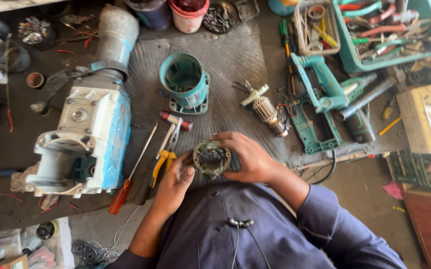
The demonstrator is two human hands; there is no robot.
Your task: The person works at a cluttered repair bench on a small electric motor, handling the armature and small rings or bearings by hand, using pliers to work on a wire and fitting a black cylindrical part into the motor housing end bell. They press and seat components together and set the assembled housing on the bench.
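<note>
Round motor stator (pixel 211 158) at the bench's (pixel 235 65) near edge, left hand (pixel 174 183) and right hand (pixel 245 157) each with grip closed on it (windings visible), yellow-handled pliers (pixel 164 158) just beside.

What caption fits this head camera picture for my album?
Both hands, left hand and right hand, hold a round motor stator above a ribbed mat strewn with tools.

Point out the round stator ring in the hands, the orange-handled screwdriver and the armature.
stator ring (pixel 211 159), head view, on its inner windings.
orange-handled screwdriver (pixel 119 197), head view, on the handle.
armature (pixel 267 109), head view, on its laminated core.
</note>
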